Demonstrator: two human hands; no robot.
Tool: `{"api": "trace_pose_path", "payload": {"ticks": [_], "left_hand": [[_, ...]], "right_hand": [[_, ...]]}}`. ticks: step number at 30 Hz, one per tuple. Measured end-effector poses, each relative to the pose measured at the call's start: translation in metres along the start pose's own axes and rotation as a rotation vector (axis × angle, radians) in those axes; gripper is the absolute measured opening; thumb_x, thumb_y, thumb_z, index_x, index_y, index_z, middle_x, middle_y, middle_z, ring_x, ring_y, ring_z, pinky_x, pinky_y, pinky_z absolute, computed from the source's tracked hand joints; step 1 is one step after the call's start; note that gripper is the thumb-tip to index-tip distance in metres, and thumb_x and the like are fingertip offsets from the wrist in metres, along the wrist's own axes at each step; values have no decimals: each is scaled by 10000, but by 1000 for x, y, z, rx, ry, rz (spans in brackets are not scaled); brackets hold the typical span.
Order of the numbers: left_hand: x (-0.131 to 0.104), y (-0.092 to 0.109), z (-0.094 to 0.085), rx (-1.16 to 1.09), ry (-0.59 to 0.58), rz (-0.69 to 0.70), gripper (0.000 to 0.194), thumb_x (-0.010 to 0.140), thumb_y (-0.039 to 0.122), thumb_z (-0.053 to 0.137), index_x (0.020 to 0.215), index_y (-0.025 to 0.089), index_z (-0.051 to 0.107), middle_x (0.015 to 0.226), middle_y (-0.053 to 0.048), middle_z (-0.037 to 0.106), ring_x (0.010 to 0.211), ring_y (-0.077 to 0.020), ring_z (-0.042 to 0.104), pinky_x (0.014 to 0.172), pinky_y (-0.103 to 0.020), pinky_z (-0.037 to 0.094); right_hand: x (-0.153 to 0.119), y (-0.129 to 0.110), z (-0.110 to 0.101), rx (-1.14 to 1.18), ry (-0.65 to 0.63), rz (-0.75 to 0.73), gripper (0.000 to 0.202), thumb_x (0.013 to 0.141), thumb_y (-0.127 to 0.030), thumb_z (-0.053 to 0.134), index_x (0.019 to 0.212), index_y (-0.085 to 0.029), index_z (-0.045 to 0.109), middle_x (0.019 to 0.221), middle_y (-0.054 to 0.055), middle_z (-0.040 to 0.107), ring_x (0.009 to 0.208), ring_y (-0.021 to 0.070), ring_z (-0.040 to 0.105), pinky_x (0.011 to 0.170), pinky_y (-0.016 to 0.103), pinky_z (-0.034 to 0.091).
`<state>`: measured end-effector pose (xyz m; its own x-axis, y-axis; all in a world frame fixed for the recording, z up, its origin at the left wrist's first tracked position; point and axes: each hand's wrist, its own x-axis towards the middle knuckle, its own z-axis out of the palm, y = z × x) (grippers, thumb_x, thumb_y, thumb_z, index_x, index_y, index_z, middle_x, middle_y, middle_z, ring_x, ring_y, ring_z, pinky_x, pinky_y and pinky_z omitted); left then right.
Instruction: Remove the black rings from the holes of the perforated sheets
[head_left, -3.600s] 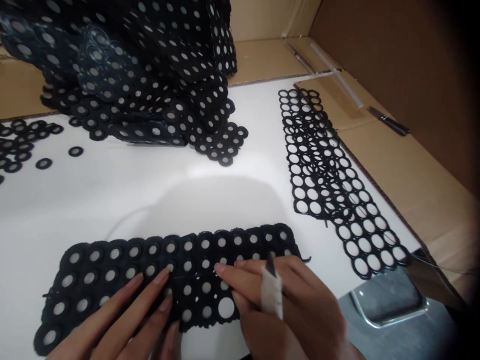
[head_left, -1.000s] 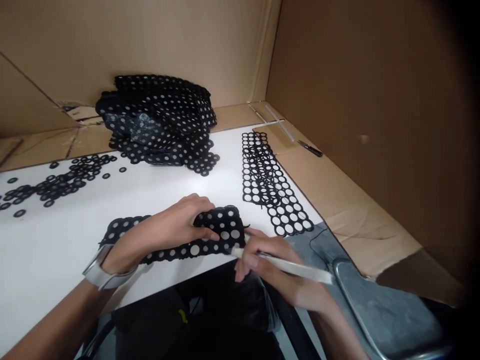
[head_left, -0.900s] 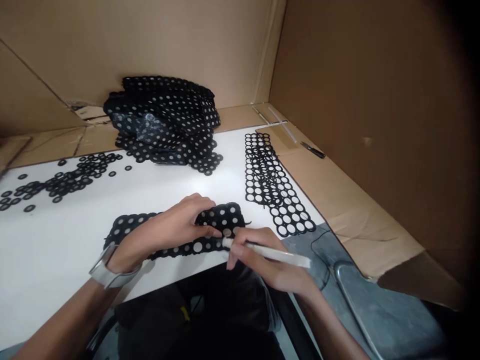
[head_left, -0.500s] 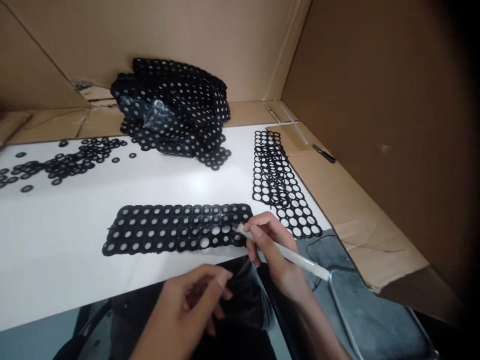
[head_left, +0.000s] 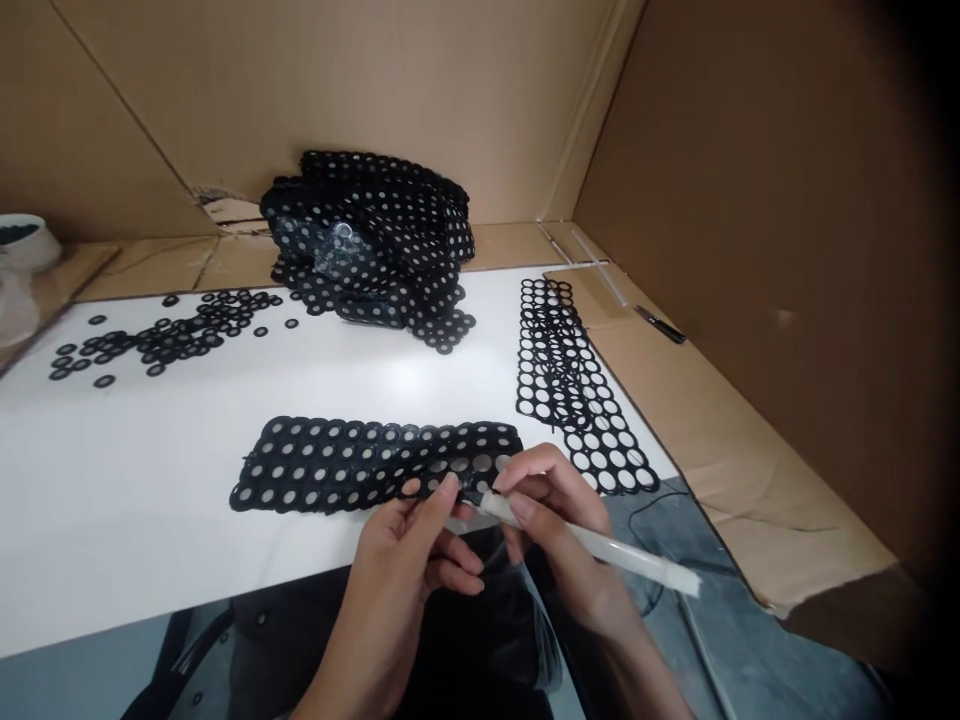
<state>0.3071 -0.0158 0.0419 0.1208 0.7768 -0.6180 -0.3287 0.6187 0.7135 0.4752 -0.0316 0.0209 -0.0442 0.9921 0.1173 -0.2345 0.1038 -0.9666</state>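
A black sheet of joined rings (head_left: 322,460) lies on the white table near its front edge, its right part lifted and bent. My left hand (head_left: 420,545) pinches the sheet's front edge between thumb and fingers. In my right hand (head_left: 551,500) is a white pen-like tool (head_left: 622,552), its tip against the sheet's front edge, just right of my left thumb. The exact contact at the tip is too small to make out. Several larger round holes show in the sheet close to my right fingers.
Crumpled black ring sheets (head_left: 375,240) are heaped at the back. Loose black rings (head_left: 180,335) lie scattered at the left. Emptied ring lattices (head_left: 540,370) lie at the right, near a black-handled knife (head_left: 660,324) on cardboard. A white bowl (head_left: 30,245) stands far left.
My left hand has moved up to the sheet and taken its front edge, which is now lifted. The tool's tip has moved down to that edge. The view has shifted to the left.
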Motion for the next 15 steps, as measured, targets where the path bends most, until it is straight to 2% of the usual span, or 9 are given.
{"api": "trace_pose_path", "payload": {"ticks": [3,5,9,12,15], "left_hand": [[1,-1,8,54,-12,15,566,785,674,918,859,165,683,629,6,692,482,-108,628,473,-177,538],[3,1,12,110,-7,47,567,820,690,878,878,163,679,558,23,652,433,-103,601,454,-166,498],[8,7,8,285,21,144,574,854,721,831,896,162,702,541,9,667,394,-146,626,426,-207,491],[12,8,-1,438,15,170,595,906,742,768,783,163,700,514,-24,672,384,-157,639,442,-222,498],[16,7,-8,519,30,187,590,921,732,759,765,164,744,514,-36,685,408,-160,659,486,-228,534]], "right_hand": [[-1,3,-3,-39,-7,-4,90,1139,-308,604,1120,-262,678,854,-16,670,603,127,570,556,248,428],[-2,4,-4,-79,29,-17,113,1142,-287,573,1091,-260,671,792,-32,628,582,127,525,545,249,389],[-1,8,-4,-179,92,-13,146,1106,-230,548,1001,-247,648,750,-36,568,600,136,438,563,266,321],[3,9,-2,-184,75,14,126,1081,-233,546,977,-243,616,729,-38,546,606,145,428,563,266,315],[8,7,1,-165,56,62,88,1050,-215,548,974,-245,582,700,-53,522,578,137,404,538,251,305]]}}
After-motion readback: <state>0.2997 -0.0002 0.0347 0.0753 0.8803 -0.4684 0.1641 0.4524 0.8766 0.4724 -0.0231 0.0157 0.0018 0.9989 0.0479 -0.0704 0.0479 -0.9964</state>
